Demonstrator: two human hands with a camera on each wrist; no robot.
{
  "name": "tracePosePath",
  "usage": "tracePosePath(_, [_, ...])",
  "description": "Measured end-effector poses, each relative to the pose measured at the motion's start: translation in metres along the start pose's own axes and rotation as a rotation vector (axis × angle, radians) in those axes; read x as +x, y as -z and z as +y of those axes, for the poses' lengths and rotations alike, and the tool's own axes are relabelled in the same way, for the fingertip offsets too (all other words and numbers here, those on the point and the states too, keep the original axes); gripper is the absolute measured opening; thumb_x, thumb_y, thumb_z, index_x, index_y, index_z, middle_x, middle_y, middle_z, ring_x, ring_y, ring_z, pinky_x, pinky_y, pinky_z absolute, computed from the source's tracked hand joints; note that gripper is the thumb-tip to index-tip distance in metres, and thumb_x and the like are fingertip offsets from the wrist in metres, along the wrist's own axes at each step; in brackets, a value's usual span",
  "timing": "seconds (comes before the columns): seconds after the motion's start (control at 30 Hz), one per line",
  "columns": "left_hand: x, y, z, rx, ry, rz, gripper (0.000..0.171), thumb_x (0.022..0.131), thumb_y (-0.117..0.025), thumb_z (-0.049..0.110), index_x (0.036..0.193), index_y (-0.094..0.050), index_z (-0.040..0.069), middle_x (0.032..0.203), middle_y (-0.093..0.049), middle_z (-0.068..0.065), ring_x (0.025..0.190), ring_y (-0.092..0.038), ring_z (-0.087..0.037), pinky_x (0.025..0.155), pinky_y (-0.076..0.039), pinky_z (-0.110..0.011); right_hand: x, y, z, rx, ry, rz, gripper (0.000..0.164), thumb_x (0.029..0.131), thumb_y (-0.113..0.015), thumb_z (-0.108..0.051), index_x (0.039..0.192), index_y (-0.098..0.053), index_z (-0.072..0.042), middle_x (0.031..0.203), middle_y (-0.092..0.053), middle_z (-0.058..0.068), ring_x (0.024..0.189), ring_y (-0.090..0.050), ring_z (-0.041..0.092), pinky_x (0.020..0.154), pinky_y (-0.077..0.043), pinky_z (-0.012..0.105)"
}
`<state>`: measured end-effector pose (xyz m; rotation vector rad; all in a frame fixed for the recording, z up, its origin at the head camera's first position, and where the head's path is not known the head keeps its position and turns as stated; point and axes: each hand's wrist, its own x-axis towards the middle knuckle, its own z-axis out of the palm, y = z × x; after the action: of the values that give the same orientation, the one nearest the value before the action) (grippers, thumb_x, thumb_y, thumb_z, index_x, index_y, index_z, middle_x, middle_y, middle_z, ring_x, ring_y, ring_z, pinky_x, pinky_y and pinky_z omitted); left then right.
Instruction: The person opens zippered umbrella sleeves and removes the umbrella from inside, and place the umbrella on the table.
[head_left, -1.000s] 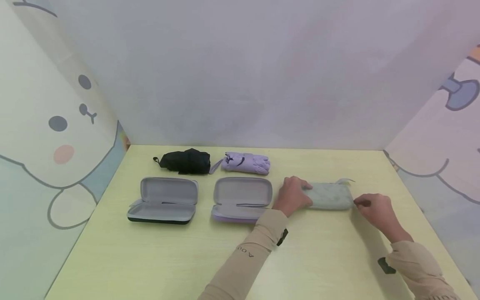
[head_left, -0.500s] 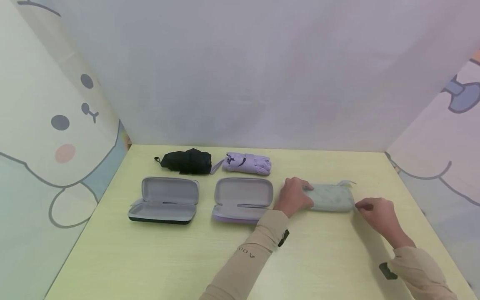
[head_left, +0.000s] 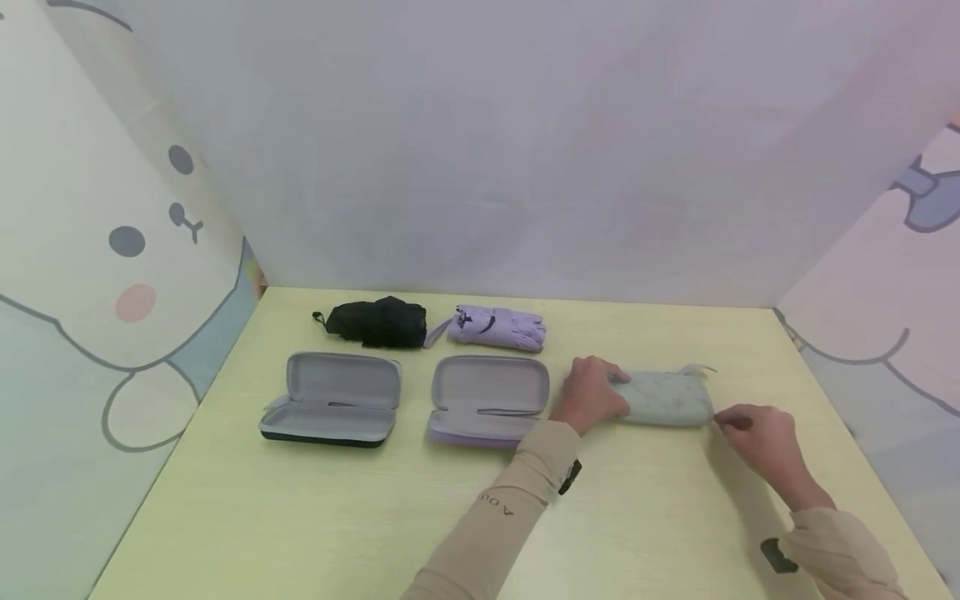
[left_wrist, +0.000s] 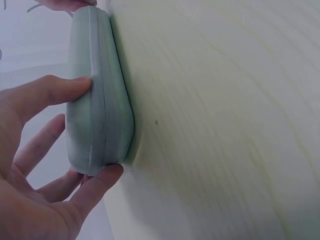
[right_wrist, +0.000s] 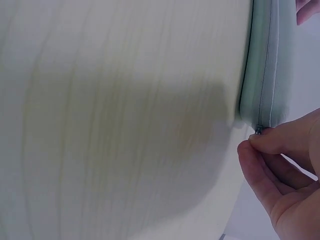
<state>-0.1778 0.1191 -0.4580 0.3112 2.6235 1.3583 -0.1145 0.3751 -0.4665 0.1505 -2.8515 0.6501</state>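
A pale green zip case (head_left: pixel 667 398) lies closed on the table, to the right in the head view. My left hand (head_left: pixel 590 393) grips its left end; in the left wrist view the thumb presses near the zip seam and fingers touch the end of the green case (left_wrist: pixel 80 127). At the right end, my right hand (head_left: pixel 761 442) pinches the zip pull between thumb and finger. The small metal zip slider (right_wrist: pixel 258 129) shows at the case's corner in the right wrist view, while the pull itself is mostly hidden by the fingertips.
Two hard cases with grey linings stand open: a black one (head_left: pixel 322 438) at left and a purple one (head_left: pixel 472 438) beside my left forearm. Behind them lie a black folded umbrella (head_left: pixel 378 322) and a lilac folded umbrella (head_left: pixel 497 327). A strap (head_left: pixel 696 368) sticks out behind the green case.
My right fingertips have shifted slightly toward the near corner of the green case's right end. The left hand keeps its grip. The whole head view has drifted a little.
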Motion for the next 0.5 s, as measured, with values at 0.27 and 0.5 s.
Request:
tracePosePath(0.27, [0.0007,-0.0007,0.0005,-0.003,0.015,0.003,0.043,0.054,-0.078,0.001,0.092,-0.078,0.023,0.104,-0.066,0.001,0.088,-0.046,-0.014,0.048,-0.041,-0.021,-0.0058,-0.0019,-0.0027,-0.006,-0.035,0.034,0.008,0.069,-0.071,0.006,0.074,-0.073,-0.001,0.070,-0.069,0.012,0.072,-0.066,0.037,0.060,-0.040,0.024])
tracePosePath(0.5, [0.0012,-0.0001,0.0019,0.011,0.027,0.008,0.044,0.053,-0.078,0.001,0.090,-0.078,0.024,0.103,-0.066,0.002,0.088,-0.046,-0.013,0.050,-0.042,-0.021,-0.0084,-0.0044,-0.0059,-0.016,-0.041,0.072,0.007,0.069,-0.070,0.004,0.073,-0.073,-0.001,0.068,-0.069,0.012,0.068,-0.066,0.032,0.060,-0.039,0.022])
